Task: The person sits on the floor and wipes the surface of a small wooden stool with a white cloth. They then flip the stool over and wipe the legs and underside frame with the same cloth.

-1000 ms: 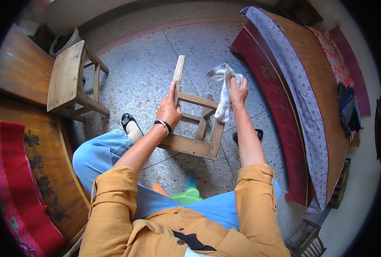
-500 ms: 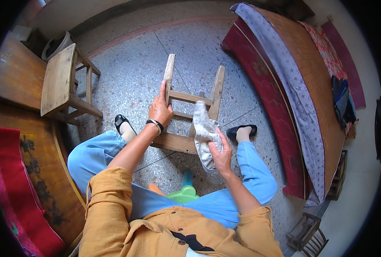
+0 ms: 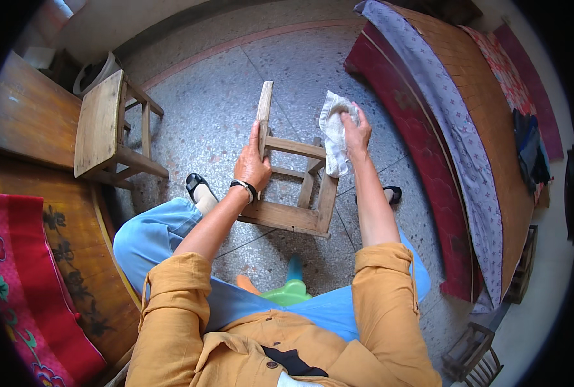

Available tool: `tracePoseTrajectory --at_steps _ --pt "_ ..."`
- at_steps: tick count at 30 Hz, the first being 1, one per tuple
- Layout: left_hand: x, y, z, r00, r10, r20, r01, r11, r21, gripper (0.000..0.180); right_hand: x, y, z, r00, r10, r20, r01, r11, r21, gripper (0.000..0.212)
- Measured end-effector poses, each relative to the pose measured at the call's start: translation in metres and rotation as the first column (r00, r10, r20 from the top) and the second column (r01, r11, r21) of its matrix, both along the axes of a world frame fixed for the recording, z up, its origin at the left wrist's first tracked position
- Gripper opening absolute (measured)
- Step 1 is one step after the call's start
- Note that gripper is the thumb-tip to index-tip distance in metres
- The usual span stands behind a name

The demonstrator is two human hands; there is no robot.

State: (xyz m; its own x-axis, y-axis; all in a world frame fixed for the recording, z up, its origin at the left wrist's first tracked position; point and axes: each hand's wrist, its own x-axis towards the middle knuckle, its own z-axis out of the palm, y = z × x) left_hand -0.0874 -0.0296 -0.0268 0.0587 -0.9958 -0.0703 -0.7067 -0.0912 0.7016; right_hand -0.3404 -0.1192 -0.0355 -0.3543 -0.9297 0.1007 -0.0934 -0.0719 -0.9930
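A small wooden stool [image 3: 287, 215] is tipped in front of me, its legs pointing away and its crossbars showing. My left hand [image 3: 253, 169] is closed around its left leg, the index finger stretched along the wood. In my right hand [image 3: 358, 134] is a crumpled whitish cloth [image 3: 333, 132], wrapped over the upper part of the stool's right leg. The cloth hides that leg's far end. My right thumb presses on the cloth.
Another wooden stool [image 3: 100, 126] stands upright at the left, beside a brown wooden cabinet [image 3: 26, 109]. A bed with a dark red side panel [image 3: 406, 129] runs along the right. Below me sits a green plastic seat [image 3: 288, 295]. A small wooden chair [image 3: 474, 355] is at lower right.
My right hand has moved the cloth away from me, from the near part of the stool's right leg up toward its far end. My left hand keeps its hold on the left leg.
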Motion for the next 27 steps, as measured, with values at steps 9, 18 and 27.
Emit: tracePoseTrajectory --at_steps 9,18,27 --pt "0.005 -0.001 -0.014 1.0 -0.01 0.017 0.011 0.995 -0.099 0.092 0.026 0.197 0.014 0.946 0.171 -0.274 -0.103 0.964 0.247 0.058" --pt "0.001 -0.003 -0.013 0.998 -0.053 0.016 0.054 0.994 -0.096 0.093 0.02 0.162 -0.014 0.937 -0.016 -0.348 0.033 0.998 0.045 0.05" --pt "-0.001 -0.002 -0.003 0.996 -0.05 -0.08 0.046 0.998 -0.05 0.091 -0.014 0.079 -0.03 0.94 -0.154 -0.304 0.205 0.968 0.146 0.044"
